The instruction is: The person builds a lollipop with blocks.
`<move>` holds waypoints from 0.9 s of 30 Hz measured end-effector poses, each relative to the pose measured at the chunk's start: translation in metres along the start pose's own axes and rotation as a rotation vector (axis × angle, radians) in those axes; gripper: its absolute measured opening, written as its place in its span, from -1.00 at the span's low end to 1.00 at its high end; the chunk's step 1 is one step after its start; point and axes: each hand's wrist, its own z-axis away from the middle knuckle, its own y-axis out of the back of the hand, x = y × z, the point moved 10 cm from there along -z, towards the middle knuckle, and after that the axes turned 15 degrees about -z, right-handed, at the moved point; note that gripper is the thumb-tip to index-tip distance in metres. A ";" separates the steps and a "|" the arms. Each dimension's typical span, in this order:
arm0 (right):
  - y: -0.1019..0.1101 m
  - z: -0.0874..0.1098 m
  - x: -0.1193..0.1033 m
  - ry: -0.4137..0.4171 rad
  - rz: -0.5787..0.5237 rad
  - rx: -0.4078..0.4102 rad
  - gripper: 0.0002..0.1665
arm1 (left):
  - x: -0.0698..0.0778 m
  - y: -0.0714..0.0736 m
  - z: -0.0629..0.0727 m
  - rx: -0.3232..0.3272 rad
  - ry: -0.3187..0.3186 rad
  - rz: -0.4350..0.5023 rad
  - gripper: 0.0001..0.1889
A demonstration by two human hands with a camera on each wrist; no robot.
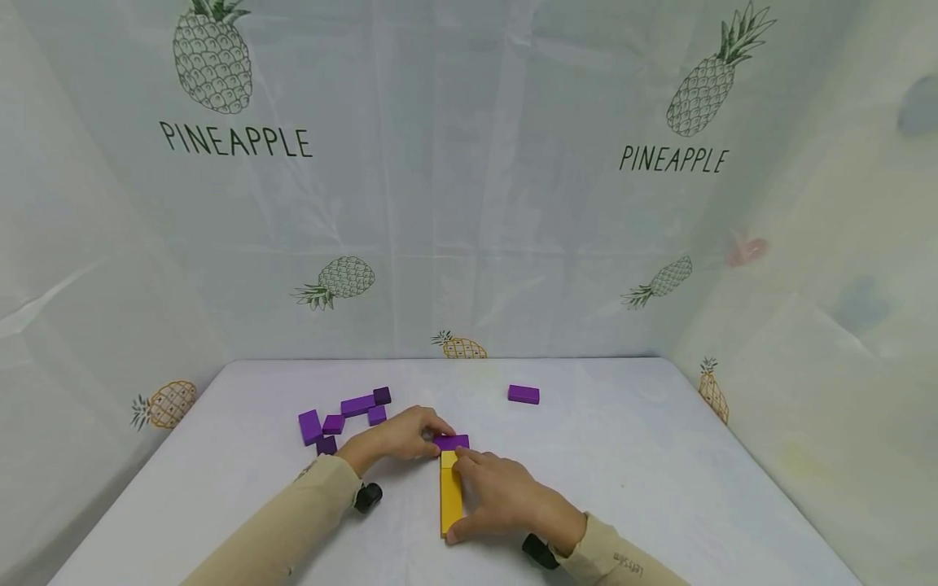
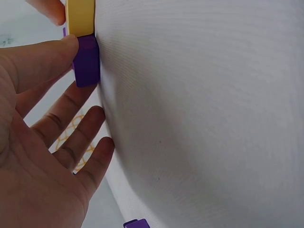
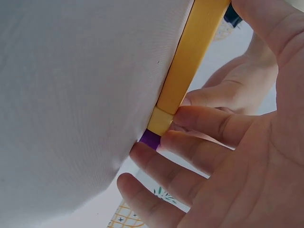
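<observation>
On the white tabletop, my left hand (image 1: 401, 433) pinches a purple block (image 1: 453, 443) between thumb and forefinger at its left end. The purple block lies crosswise against the far end of a yellow row. That row is a long yellow block (image 3: 192, 57) with a small yellow block (image 3: 160, 120) at its far end. My right hand (image 1: 506, 495) grips the row from the right, thumb at the near end and fingertips along the far end. In the left wrist view the other three left fingers (image 2: 78, 135) are spread beyond the purple block.
To the left lie several purple blocks, among them a long one (image 1: 357, 405), an upright-looking one (image 1: 310, 426) and a dark small one (image 1: 326, 445). Another purple block (image 1: 523, 395) lies alone at the back right. A pineapple-print sheet (image 1: 469, 203) hangs behind the table.
</observation>
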 end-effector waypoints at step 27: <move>0.001 -0.002 -0.002 0.002 0.023 -0.015 0.12 | -0.029 0.008 0.017 0.077 0.094 0.047 -0.66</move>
